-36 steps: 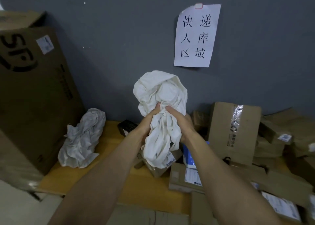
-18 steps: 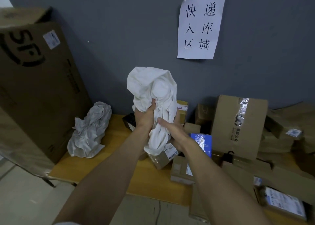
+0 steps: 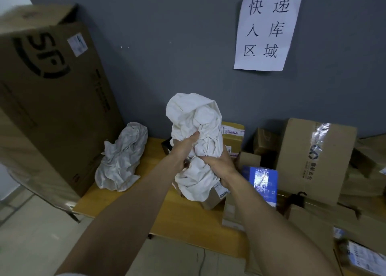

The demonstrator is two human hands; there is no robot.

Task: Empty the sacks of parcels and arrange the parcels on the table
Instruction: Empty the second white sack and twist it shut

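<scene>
1. The left hand [image 3: 184, 148] gripped the crumpled white sack [image 3: 194, 119] at its middle, fingers [image 3: 193, 135] curled into the cloth.
2. The right hand [image 3: 220, 166] clutched the same sack just below, fingers closed round it.
3. The sack hung upright above the wooden surface [image 3: 160, 211], over a small labelled parcel [image 3: 211, 202].
4. A second sack [image 3: 121, 160] lay crumpled at the surface's left end; cardboard parcels [image 3: 313, 160] crowded the right.

Left hand [image 3: 183, 145], right hand [image 3: 217, 167] grip bunched white sack [image 3: 196, 129] above table [image 3: 158, 213] — parcels [image 3: 313, 156] right.
</scene>
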